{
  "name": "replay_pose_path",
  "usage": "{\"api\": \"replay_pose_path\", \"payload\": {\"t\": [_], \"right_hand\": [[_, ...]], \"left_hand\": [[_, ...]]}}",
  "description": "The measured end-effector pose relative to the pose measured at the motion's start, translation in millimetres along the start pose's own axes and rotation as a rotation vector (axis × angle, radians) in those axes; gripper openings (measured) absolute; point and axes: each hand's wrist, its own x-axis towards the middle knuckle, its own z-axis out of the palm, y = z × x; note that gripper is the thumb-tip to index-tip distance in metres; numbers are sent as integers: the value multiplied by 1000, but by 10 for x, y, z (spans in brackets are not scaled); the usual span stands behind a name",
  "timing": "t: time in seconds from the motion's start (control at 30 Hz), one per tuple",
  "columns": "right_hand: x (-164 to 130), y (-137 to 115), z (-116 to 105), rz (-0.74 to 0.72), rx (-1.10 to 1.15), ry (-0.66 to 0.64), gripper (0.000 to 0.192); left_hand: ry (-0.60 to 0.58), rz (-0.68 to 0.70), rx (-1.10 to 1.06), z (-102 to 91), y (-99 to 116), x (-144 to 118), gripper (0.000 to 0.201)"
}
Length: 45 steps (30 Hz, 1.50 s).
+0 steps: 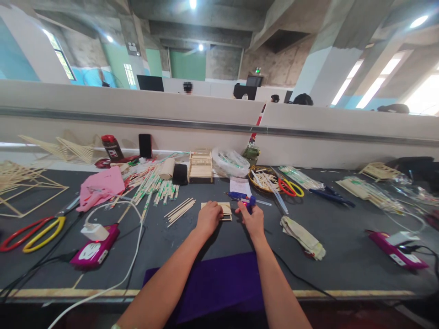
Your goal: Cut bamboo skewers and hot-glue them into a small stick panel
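Note:
In the middle of the dark tabletop, my left hand (pixel 208 215) bends its fingers down onto a small wooden stick frame (pixel 226 211), covering its left part. My right hand (pixel 252 218) is wrapped around a blue glue gun (pixel 236 195), whose nozzle points left, above the frame's far edge. A clear glue stick seems to stick out behind the gun. Left of the frame lies a small row of bare wooden sticks (pixel 180 211). Behind it stands a finished-looking little wooden chair-like model (pixel 200 167).
Scissors (pixel 44 233) and a purple power strip (pixel 96 249) with a white cable lie at left. A basket of stick pieces (pixel 262 178), scissors (pixel 291 187), pliers (pixel 332 196) and a glove (pixel 303 237) are at right. Purple cloth (pixel 219 283) covers the front edge.

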Motion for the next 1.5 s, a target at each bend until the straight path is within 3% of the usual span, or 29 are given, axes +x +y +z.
{"api": "replay_pose_path", "payload": {"t": [0.23,0.43,0.93,1.07,1.27,1.5], "right_hand": [[7,7,-19,-27,-75,15,54],[8,19,-22,-10,-73,25,54],[-4,10,-28,-13,-77,24,51],[-5,5,-27,-6,-61,24,51],[-14,-20,-29,7,-41,22,51],[-12,1,-28,8,-41,15,51]], "left_hand": [[35,220,169,11,260,-148,20],[-10,192,173,66,300,-215,17],[20,164,125,109,254,-232,19],[40,104,103,56,173,-211,20],[46,-72,110,-7,-115,-163,18],[63,-33,164,15,-205,-143,19]]}}
